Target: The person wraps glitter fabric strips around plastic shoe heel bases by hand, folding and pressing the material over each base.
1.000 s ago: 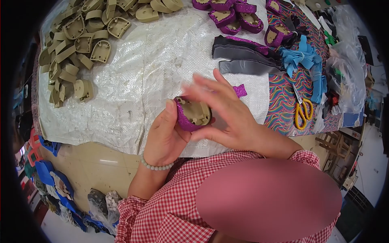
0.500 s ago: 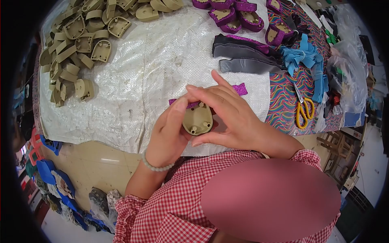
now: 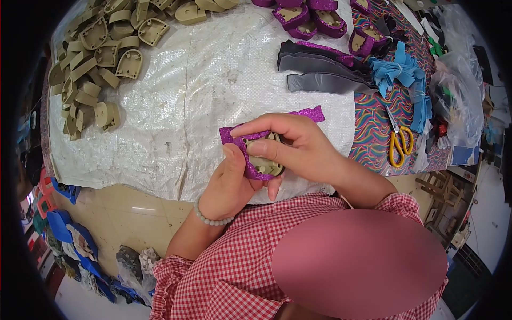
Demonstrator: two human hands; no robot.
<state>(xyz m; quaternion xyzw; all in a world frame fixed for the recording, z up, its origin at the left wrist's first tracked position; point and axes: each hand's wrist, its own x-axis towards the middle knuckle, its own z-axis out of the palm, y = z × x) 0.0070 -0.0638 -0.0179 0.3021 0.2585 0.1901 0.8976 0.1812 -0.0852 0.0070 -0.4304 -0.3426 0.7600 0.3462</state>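
Between both hands is a beige hollow plastic shoe heel (image 3: 262, 163), its open side with small posts facing up. A purple glitter strip (image 3: 313, 113) lies around its left and near wall, with loose ends sticking out left and right. My left hand (image 3: 228, 180) grips the heel from the left and below, thumb on the purple edge. Closed over the far side is my right hand (image 3: 301, 144), its thumb on the rim and its index finger along the strip. My right fingers hide part of the strip's far run.
Beige heels (image 3: 101, 58) are piled at the far left on a white woven sheet (image 3: 154, 122). Purple-covered heels (image 3: 320, 21) sit at the back. Dark strips (image 3: 325, 69), blue strips (image 3: 397, 72) and yellow-handled scissors (image 3: 399, 140) lie to the right.
The purple strip now covers the heel's left and near wall, which showed bare beige before. My right thumb has moved from the near side onto the heel's top.
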